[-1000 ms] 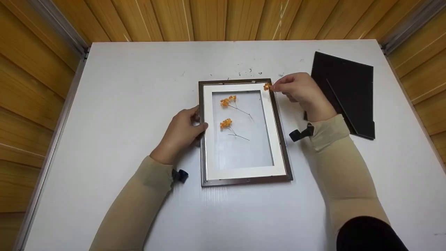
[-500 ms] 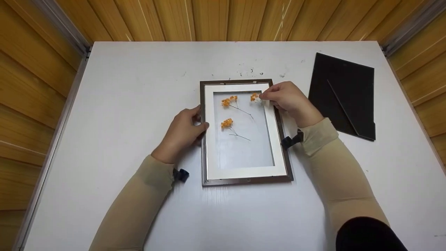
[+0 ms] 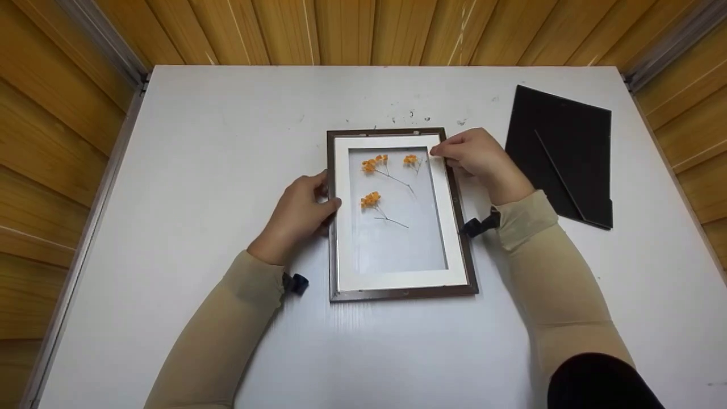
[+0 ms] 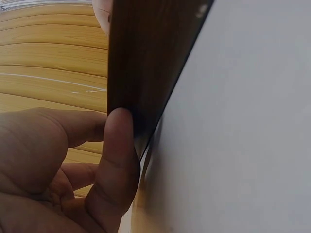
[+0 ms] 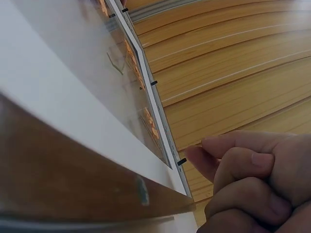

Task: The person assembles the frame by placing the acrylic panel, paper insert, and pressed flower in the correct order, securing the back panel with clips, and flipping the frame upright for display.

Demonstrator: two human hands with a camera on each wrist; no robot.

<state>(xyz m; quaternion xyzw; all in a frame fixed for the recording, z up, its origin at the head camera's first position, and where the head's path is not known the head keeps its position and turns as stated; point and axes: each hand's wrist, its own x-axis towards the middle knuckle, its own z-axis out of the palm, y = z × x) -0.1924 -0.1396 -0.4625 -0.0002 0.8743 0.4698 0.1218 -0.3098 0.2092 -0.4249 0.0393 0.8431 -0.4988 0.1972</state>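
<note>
A dark brown picture frame [image 3: 404, 295] with a white mat [image 3: 392, 282] lies on the table. On the clear pane inside the mat are three orange dried flower sprigs: one at upper left [image 3: 372, 165], one below it [image 3: 370, 200], and a small sprig [image 3: 410, 161] at upper right. My left hand [image 3: 298, 213] grips the frame's left side, thumb on its upper face; the left wrist view shows fingers against the dark side [image 4: 146, 53]. Over the upper right corner hovers my right hand [image 3: 483, 162], its fingers curled with nothing between the tips, just right of the small sprig.
A black backing board [image 3: 585, 153] with a stand leg lies at the right of the white table [image 3: 227, 142]. Small dark specks [image 3: 412, 115] dot the surface behind the frame. Wooden slat walls [image 3: 341, 31] enclose the table's back and sides.
My right hand carried the small orange sprig leftward from the frame's corner onto the pane, let it go and drew back slightly right. The left hand has kept its grip.
</note>
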